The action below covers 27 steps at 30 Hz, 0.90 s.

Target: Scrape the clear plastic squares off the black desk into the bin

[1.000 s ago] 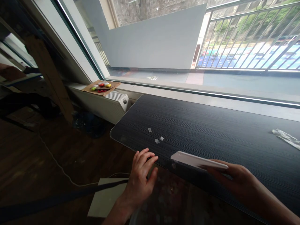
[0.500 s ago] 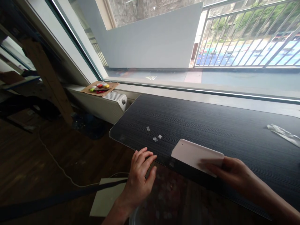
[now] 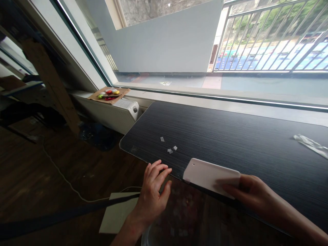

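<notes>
My right hand (image 3: 253, 191) is closed round the right end of a pale pinkish-white flat scraper (image 3: 207, 172) with a small hole near one corner. The scraper lies at the near edge of a black wood-grain table (image 3: 220, 133), its left end touching or just over that edge. My left hand (image 3: 155, 191) holds nothing, fingers apart, by the same edge to the left of the scraper. Small clear square pieces (image 3: 170, 150) lie on the tabletop beyond my left fingertips. Below the edge, a clear tub (image 3: 145, 235) shows partly, with some pale bits inside.
Crumpled clear plastic (image 3: 311, 145) lies at the table's right. Beyond the left corner, a radiator (image 3: 128, 107) carries cardboard (image 3: 94, 96) with colourful small items. A large window (image 3: 164, 51) runs behind. On the floor are a pale board (image 3: 112, 215), a cable (image 3: 69, 188) and a large bottle (image 3: 97, 136).
My right hand has drawn the scraper slightly left and toward me, to the table's near edge. My left hand has hardly moved. The small pieces lie as before.
</notes>
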Available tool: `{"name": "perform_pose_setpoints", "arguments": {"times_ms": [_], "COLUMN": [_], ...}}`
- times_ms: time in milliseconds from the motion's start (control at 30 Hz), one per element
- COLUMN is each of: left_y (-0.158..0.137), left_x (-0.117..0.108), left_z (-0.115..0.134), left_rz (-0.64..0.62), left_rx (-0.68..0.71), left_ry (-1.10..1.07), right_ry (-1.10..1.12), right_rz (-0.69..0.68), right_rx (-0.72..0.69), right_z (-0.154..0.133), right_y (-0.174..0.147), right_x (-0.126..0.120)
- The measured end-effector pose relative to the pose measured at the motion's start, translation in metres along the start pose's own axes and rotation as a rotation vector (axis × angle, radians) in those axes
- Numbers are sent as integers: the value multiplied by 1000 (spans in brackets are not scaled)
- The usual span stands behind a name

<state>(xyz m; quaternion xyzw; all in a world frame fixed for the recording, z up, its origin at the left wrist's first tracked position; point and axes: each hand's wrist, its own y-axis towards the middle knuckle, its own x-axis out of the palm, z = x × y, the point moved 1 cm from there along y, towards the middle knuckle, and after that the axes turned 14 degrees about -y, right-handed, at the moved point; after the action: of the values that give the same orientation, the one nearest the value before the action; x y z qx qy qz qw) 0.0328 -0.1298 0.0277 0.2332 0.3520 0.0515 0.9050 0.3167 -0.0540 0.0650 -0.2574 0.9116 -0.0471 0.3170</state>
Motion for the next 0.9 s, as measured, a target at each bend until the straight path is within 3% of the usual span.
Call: {"name": "perform_pose_setpoints", "arguments": {"times_ms": [200,333,500,567,700,900], "left_y": [-1,-1,-1,-1,-3,-4], "left_x": [-1,-1,-2,-3,-5,-4], "left_z": [0,0,1,1,0,-5], "left_rz": [-11,-15,-24,-18,-7,8], "left_rx": [-7,-16,-22,-22,-31,-58], "left_ry": [1,-1,4,8,11,-20], "right_ry": [16,-34,-83,-79,-87,-88], "right_rz": [28,-26,276,320,275,107], "right_rx": [14,-17,-38,-49,-66,-3], "right_z": [4,0,-16,-24,-27,-5], "right_y": [-7,-3,39,58,67,33], "right_x": [-4,-4,0,4,7,-12]}}
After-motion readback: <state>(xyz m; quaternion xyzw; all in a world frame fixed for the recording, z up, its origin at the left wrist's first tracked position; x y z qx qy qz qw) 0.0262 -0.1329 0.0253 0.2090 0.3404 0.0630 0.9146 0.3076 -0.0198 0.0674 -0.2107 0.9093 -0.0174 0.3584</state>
